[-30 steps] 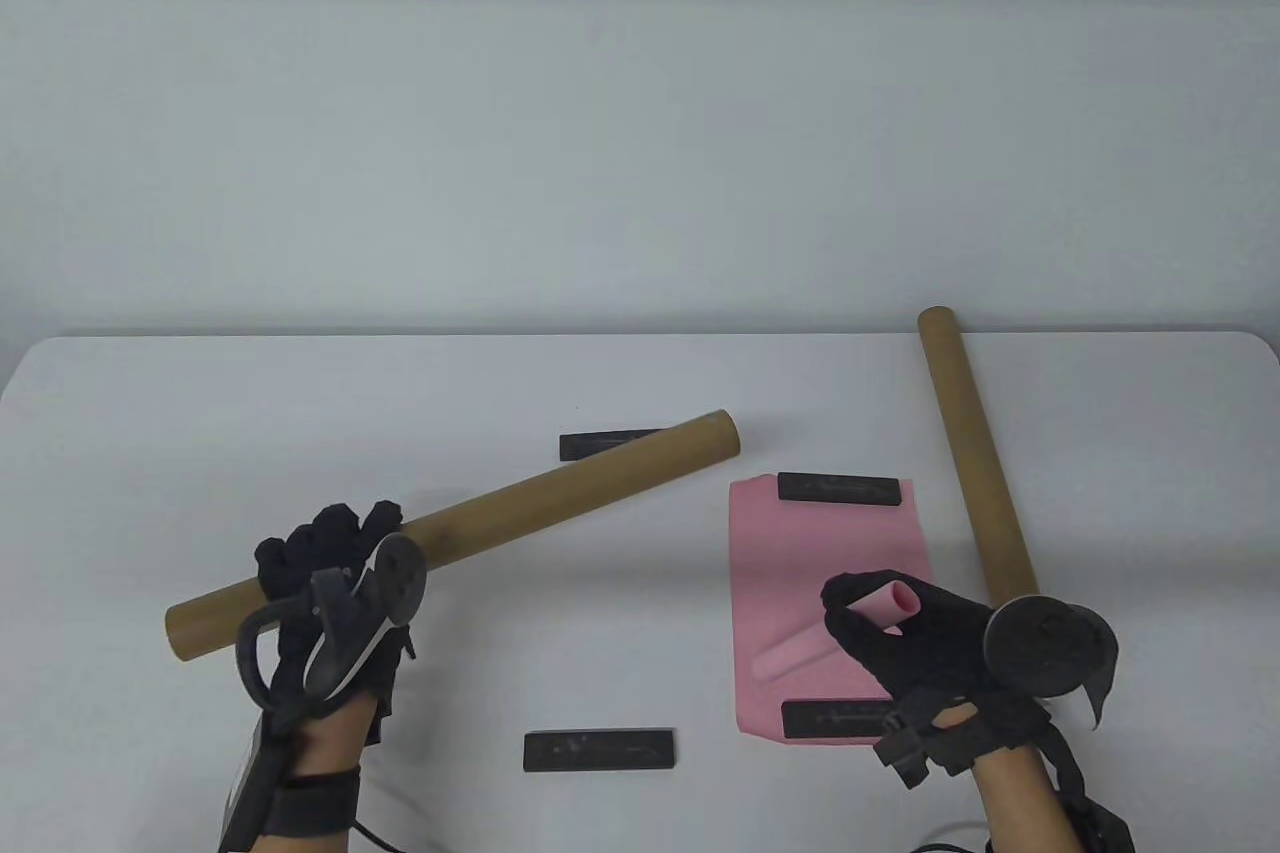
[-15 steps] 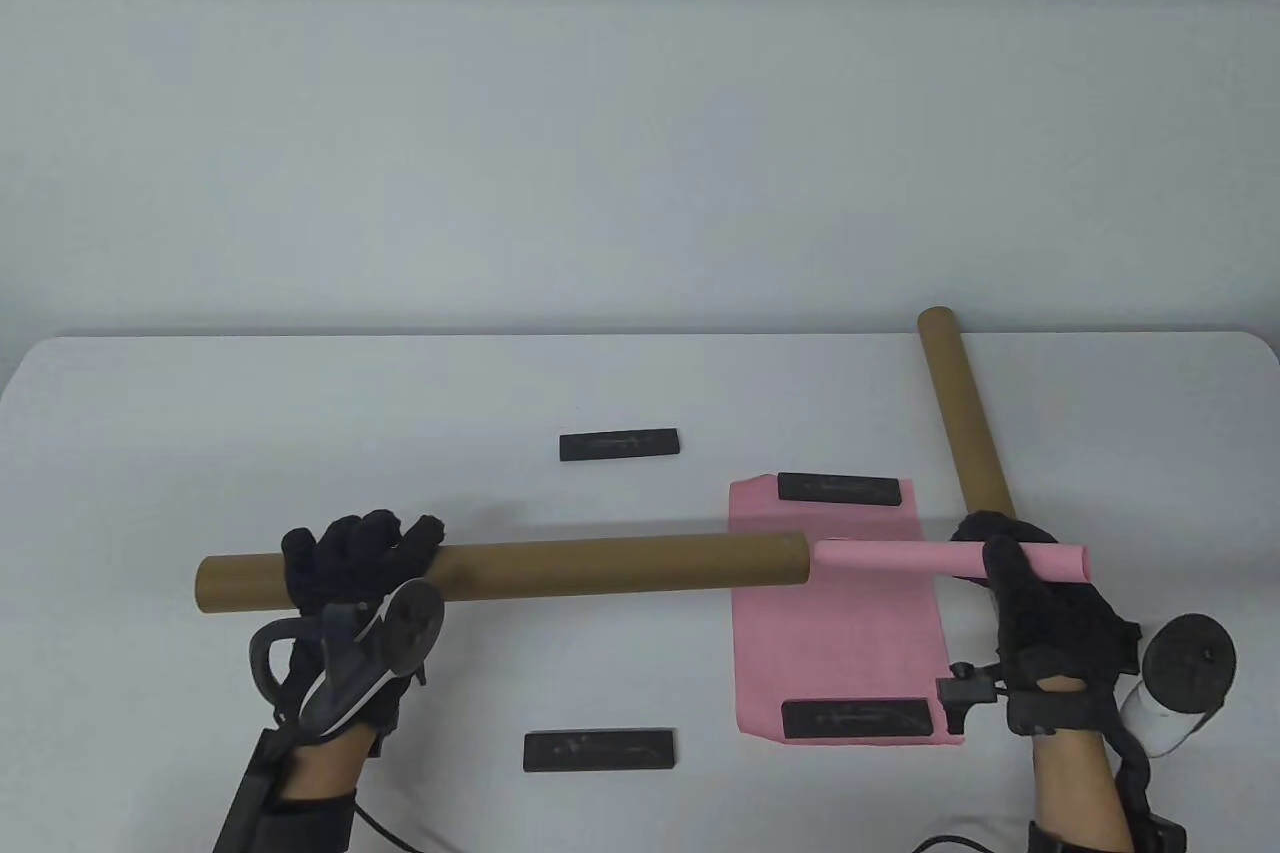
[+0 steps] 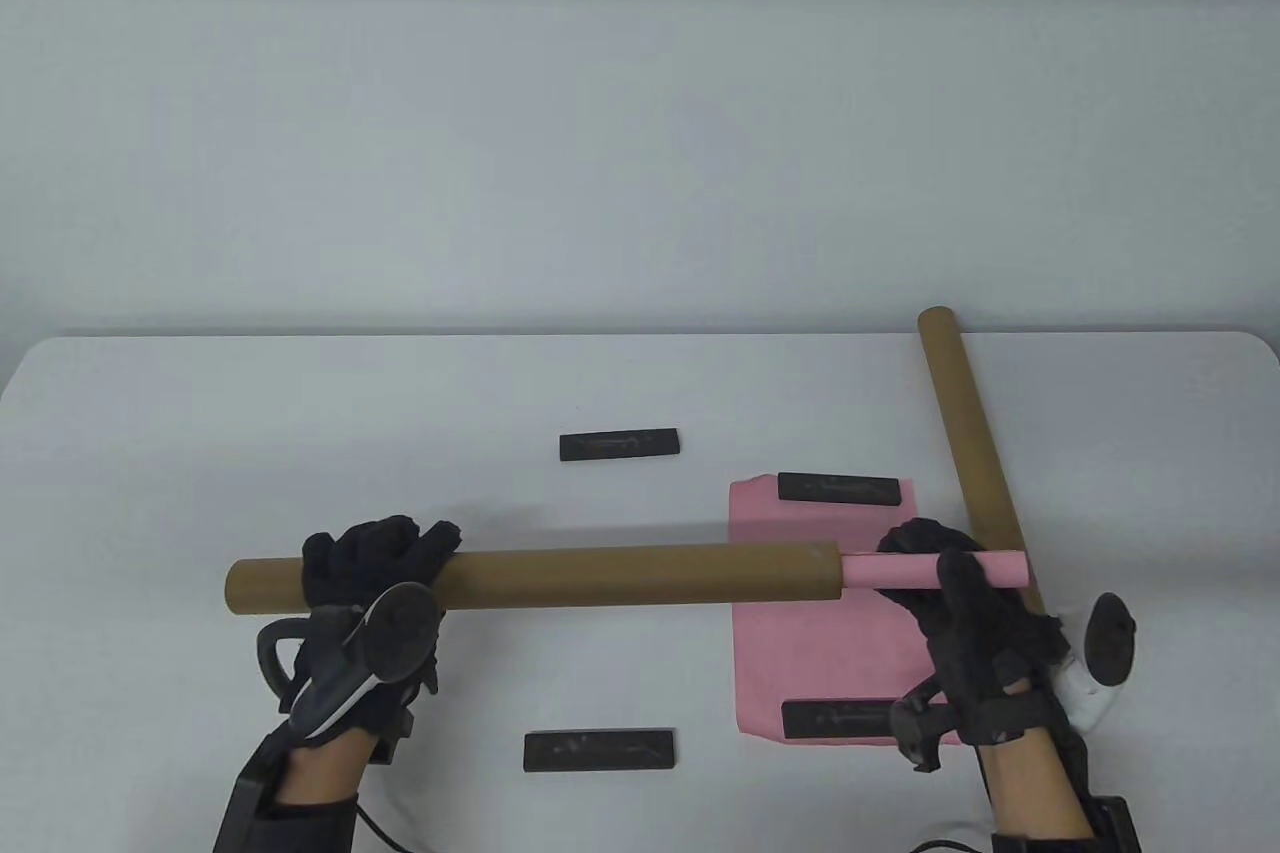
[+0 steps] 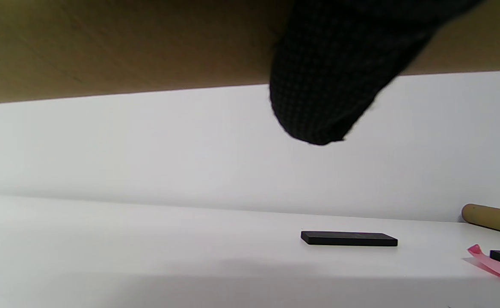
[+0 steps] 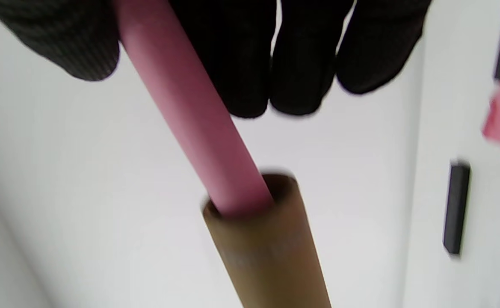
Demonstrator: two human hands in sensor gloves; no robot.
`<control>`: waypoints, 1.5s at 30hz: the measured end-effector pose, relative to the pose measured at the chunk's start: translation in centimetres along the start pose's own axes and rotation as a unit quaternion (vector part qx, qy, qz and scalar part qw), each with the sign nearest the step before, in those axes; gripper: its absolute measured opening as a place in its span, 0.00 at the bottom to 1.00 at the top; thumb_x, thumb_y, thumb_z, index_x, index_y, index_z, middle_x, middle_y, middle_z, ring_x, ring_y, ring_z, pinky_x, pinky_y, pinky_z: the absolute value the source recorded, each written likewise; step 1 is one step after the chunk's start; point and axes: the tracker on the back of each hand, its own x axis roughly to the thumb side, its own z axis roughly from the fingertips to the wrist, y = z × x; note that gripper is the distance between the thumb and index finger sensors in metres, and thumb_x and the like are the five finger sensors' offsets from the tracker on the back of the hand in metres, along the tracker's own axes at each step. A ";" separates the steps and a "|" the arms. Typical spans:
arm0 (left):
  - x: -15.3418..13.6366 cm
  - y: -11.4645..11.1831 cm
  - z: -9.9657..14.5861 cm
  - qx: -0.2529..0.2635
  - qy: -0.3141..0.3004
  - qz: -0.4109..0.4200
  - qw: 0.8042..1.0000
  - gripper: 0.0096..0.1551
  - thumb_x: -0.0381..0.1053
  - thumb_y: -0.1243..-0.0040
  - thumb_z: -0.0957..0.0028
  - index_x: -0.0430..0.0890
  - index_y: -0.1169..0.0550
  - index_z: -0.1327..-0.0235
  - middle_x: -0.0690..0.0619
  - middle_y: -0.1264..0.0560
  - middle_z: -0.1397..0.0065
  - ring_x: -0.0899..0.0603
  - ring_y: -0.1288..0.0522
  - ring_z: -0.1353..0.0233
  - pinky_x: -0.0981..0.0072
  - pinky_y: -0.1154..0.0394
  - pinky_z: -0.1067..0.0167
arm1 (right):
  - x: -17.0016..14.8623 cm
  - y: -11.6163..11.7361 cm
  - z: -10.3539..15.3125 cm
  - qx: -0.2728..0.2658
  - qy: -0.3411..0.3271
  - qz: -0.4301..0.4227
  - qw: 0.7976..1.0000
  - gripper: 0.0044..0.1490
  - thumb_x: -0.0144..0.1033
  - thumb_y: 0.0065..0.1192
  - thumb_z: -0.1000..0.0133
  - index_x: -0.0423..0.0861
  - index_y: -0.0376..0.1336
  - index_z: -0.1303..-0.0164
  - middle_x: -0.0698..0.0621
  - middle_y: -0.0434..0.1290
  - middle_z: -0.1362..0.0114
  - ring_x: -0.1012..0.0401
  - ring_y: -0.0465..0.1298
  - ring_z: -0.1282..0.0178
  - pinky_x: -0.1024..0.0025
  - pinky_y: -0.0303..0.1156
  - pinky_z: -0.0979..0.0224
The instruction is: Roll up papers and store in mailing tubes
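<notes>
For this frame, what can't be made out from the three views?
- How far the pink roll reaches inside the held tube: the tube wall hides it in every view.
- Near end of the second tube: table view, behind the right hand.
- Left hand grip: left wrist view shows one fingertip.
- Marks on the black bars: too small.

Matt brown cardboard, smooth with a faint spiral seam: held mailing tube (image 3: 600, 575), near centre; same finish on second tube (image 3: 975, 453), far right. Pink paper, smooth and matt: rolled sheet (image 3: 940, 570) entering the held tube's open end, and flat sheet (image 3: 800, 633) beneath it, right of centre. Black knitted cloth with fine ribbed weave: gloves on left hand (image 3: 370, 583) and right hand (image 3: 965, 603); matt black flat weights (image 3: 619, 445), material not discernible; white table (image 3: 300, 413), smooth with a slight sheen.
</notes>
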 end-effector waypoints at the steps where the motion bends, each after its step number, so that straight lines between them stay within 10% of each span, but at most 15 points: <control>1: -0.1 0.0 0.0 -0.001 -0.001 0.003 1.000 0.45 0.54 0.20 0.64 0.74 0.35 0.36 0.57 0.35 0.25 0.45 0.32 0.23 0.32 0.43 0.25 | -0.3 0.8 -0.1 0.017 0.008 0.001 1.000 0.43 0.68 0.60 0.40 0.48 0.65 0.24 0.46 0.70 0.22 0.38 0.70 0.23 0.33 0.67 0.27; 5: -0.5 0.1 0.0 -0.003 0.003 0.018 1.000 0.45 0.54 0.20 0.64 0.74 0.35 0.36 0.57 0.35 0.25 0.45 0.32 0.23 0.32 0.43 0.25 | -0.6 2.5 -0.2 0.066 0.035 0.050 0.996 0.63 0.70 0.65 0.44 0.35 0.51 0.15 0.34 0.56 0.15 0.30 0.61 0.20 0.29 0.63 0.28; 9: -0.7 0.1 -0.1 -0.005 0.004 0.026 1.000 0.45 0.54 0.20 0.64 0.74 0.34 0.36 0.57 0.35 0.25 0.45 0.32 0.23 0.32 0.43 0.25 | 0.4 1.0 0.1 -0.010 0.008 0.051 0.999 0.72 0.72 0.69 0.47 0.33 0.44 0.14 0.33 0.51 0.14 0.31 0.59 0.18 0.29 0.63 0.26; 14: -0.4 0.0 -0.1 -0.010 -0.005 0.025 1.000 0.45 0.54 0.20 0.64 0.74 0.34 0.36 0.56 0.34 0.25 0.45 0.31 0.23 0.32 0.43 0.25 | 3.0 -0.8 0.6 -0.069 -0.075 0.136 0.985 0.65 0.71 0.61 0.42 0.37 0.42 0.13 0.35 0.50 0.13 0.31 0.58 0.17 0.31 0.62 0.24; 23: 2.0 0.3 0.3 -0.006 -0.049 -0.003 0.999 0.45 0.55 0.20 0.64 0.73 0.34 0.36 0.56 0.34 0.26 0.45 0.30 0.24 0.32 0.41 0.25 | 2.6 6.3 1.1 0.081 -0.117 0.263 0.954 0.62 0.68 0.56 0.41 0.39 0.39 0.12 0.37 0.48 0.11 0.31 0.58 0.16 0.30 0.61 0.23; 34: 1.4 0.5 0.2 -0.008 -0.029 -0.004 1.000 0.45 0.56 0.20 0.65 0.72 0.34 0.35 0.56 0.34 0.26 0.45 0.30 0.24 0.32 0.42 0.25 | 6.1 3.9 0.8 -0.016 -0.153 0.312 0.937 0.59 0.64 0.63 0.43 0.35 0.52 0.15 0.32 0.59 0.17 0.28 0.64 0.23 0.27 0.65 0.31; 38: 0.6 0.5 0.1 -0.012 -0.012 -0.006 1.000 0.45 0.56 0.20 0.65 0.72 0.33 0.35 0.56 0.34 0.26 0.45 0.30 0.24 0.32 0.42 0.25 | 10.3 0.0 1.0 -0.046 -0.069 0.465 0.881 0.48 0.52 0.66 0.40 0.38 0.56 0.16 0.34 0.61 0.17 0.30 0.66 0.22 0.29 0.67 0.30; 45: 0.4 0.2 -0.1 -0.025 -0.009 -0.004 1.000 0.45 0.56 0.20 0.65 0.72 0.33 0.35 0.55 0.34 0.25 0.45 0.30 0.24 0.31 0.43 0.25 | 7.9 -11.4 0.9 0.018 0.181 0.711 0.680 0.43 0.39 0.72 0.43 0.41 0.58 0.18 0.37 0.62 0.17 0.32 0.66 0.21 0.30 0.65 0.27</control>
